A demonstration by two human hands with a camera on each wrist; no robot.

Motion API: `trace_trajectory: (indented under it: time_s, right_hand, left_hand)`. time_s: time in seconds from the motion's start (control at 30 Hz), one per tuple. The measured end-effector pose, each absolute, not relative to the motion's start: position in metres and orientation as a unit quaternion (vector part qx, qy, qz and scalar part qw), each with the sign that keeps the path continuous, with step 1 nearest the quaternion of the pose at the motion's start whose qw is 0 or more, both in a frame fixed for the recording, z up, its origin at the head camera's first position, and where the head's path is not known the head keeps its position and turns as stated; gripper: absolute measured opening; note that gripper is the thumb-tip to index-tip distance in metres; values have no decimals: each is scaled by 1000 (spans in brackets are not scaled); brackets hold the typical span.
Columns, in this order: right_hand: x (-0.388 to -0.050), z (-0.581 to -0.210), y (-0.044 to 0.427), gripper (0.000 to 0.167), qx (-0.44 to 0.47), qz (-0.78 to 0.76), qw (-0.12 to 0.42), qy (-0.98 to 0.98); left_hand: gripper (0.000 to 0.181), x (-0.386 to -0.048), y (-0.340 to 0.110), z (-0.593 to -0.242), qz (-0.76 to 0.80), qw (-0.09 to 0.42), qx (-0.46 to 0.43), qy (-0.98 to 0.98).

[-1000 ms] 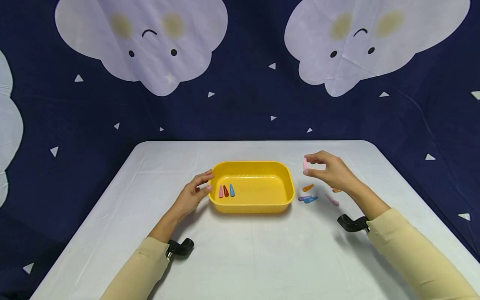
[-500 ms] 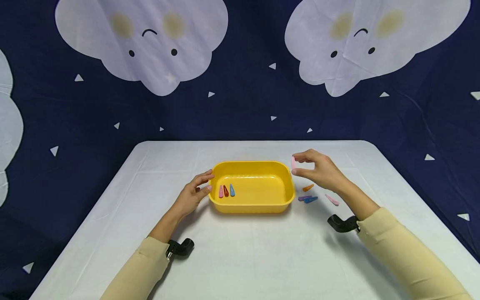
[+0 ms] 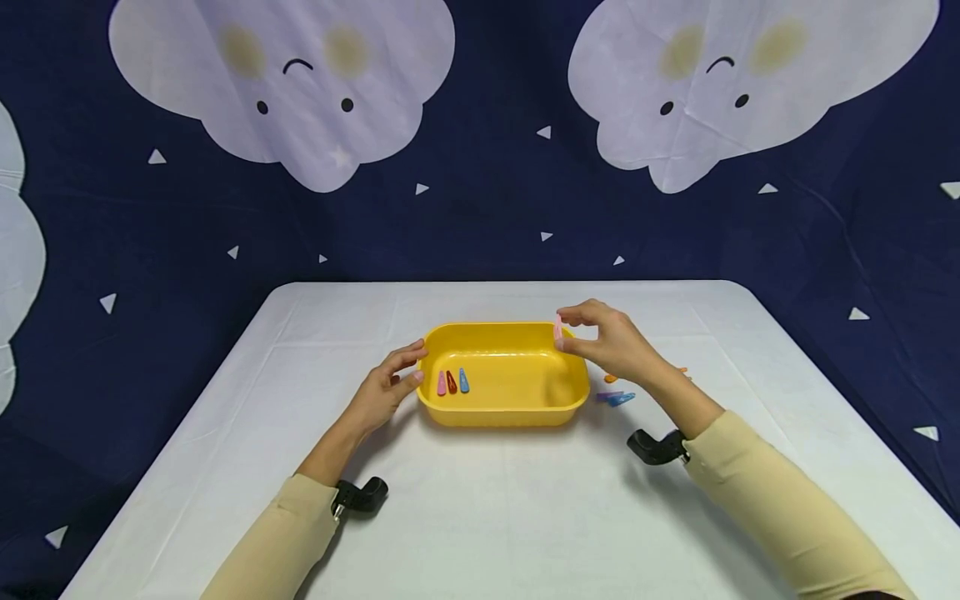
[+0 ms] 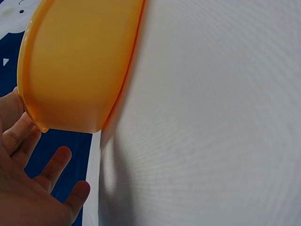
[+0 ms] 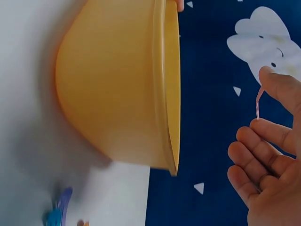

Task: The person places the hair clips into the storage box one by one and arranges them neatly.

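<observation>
Nearest to where I stand: two beige sleeves, each ending at a black wrist mount, reach over a white-covered table. Beyond them, the left hand rests at the left end of a yellow tray; its grip is loosely spread, fingertips and thumb touching the rim area.

Inside the tray, toward its near left corner, three clips lie side by side — a pink clip, a red clip and a blue clip. Outside, just beside the right end, a second blue clip lies against a purple clip; an orange clip lies slightly farther, partly hidden by the right hand.

That hand's grip pinches a light pink clip between thumb and fingertip — held upright, above rim height at the tray's far right, apart from the tray. Behind the table hangs a navy backdrop with pale clouds.
</observation>
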State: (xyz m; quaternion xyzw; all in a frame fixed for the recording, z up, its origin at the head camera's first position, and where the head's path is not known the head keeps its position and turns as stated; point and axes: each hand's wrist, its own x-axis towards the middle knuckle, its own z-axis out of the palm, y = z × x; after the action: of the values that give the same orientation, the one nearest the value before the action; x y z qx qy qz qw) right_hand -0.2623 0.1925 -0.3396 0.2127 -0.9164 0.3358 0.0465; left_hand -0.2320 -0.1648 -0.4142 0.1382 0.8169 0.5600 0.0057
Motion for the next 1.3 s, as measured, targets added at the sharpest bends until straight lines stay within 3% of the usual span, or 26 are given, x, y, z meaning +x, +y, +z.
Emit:
trace_trajectory:
  time_s: [1.3]
  right_hand:
    - [-284, -365, 109, 53, 218, 355, 12, -909]
  left_hand:
    - [39, -234, -166, -416, 559, 4, 144, 817]
